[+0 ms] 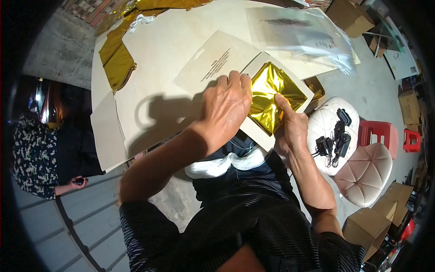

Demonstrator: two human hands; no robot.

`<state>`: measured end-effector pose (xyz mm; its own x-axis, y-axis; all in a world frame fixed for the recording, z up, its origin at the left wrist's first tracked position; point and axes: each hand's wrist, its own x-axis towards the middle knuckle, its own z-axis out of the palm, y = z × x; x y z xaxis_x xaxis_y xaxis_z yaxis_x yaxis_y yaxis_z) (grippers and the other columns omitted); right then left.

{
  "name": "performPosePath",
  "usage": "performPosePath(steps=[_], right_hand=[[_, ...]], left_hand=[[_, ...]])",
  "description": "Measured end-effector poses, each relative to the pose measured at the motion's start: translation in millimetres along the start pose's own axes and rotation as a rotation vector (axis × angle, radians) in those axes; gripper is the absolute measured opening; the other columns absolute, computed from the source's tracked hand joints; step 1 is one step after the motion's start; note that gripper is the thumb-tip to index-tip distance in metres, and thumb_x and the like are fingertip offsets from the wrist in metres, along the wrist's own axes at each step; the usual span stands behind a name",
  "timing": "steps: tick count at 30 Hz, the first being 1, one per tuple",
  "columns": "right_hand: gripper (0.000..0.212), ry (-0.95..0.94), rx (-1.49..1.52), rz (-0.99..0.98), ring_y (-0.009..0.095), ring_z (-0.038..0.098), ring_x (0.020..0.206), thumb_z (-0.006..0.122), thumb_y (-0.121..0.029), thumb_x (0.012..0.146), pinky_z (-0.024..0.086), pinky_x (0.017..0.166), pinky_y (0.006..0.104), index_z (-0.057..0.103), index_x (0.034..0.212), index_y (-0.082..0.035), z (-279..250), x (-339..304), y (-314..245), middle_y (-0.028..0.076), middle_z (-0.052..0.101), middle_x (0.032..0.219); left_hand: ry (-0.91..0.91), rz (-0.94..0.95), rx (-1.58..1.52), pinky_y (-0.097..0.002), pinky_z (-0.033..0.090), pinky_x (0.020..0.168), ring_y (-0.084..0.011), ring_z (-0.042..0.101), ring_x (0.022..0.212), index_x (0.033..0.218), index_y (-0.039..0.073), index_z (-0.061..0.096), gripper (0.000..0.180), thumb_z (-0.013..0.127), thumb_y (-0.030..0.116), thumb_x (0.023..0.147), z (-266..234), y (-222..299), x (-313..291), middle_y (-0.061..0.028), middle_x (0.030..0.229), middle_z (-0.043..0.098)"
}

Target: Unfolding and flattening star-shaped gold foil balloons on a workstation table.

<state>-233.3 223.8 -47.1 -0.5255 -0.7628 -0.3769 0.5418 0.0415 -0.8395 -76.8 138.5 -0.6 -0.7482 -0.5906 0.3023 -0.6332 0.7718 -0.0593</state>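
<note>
A square of shiny gold foil [266, 106], creased towards its middle, lies on a cream board [297, 86] at the table's near edge. My right hand [294, 127] grips the foil and board from the right, thumb pressed on the foil and its other fingers mostly hidden. At the foil's left edge, my left hand [228, 103] is closed with its fingers bent together; what they hold is hidden. Beyond it a clear plastic bag [199, 68] with dark print lies flat, partly beside the board.
More clear bags [303, 38] lie at the table's far right. Gold sheets [117, 63] and a white string bundle [141, 21] are at the far left. White thread [213, 168] lies across my lap. Right stand padded stools [333, 122] with chargers and cables. Another person [36, 154] is at left.
</note>
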Motion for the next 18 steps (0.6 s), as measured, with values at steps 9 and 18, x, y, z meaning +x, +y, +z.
performPosePath(steps=[9, 18], right_hand=[[0.039, -0.045, 0.12, 0.068, 0.023, 0.07, 0.098, 0.074, -0.008, 0.092, 0.06, 0.086, 0.0383, 0.06, 0.126, 0.006, 1, -1, 4, 0.015, 0.07, 0.115], [0.04, -0.06, 0.147, 0.077, 0.023, 0.071, 0.097, 0.073, -0.007, 0.092, 0.06, 0.087, 0.0386, 0.058, 0.128, 0.006, -4, 0, 6, 0.015, 0.069, 0.117]], left_hand=[[0.034, -0.026, 0.026, -0.0408, 0.058, 0.063, -0.0309, 0.071, 0.08, 0.091, -0.001, 0.061, 0.01, 0.062, -0.001, 0.081, 5, -2, 27, -0.016, 0.087, 0.063], [0.118, -0.011, -0.083, -0.0396, 0.058, 0.061, -0.0294, 0.071, 0.076, 0.087, 0.001, 0.059, 0.006, 0.062, 0.001, 0.082, 12, 10, 29, -0.0146, 0.085, 0.061]])
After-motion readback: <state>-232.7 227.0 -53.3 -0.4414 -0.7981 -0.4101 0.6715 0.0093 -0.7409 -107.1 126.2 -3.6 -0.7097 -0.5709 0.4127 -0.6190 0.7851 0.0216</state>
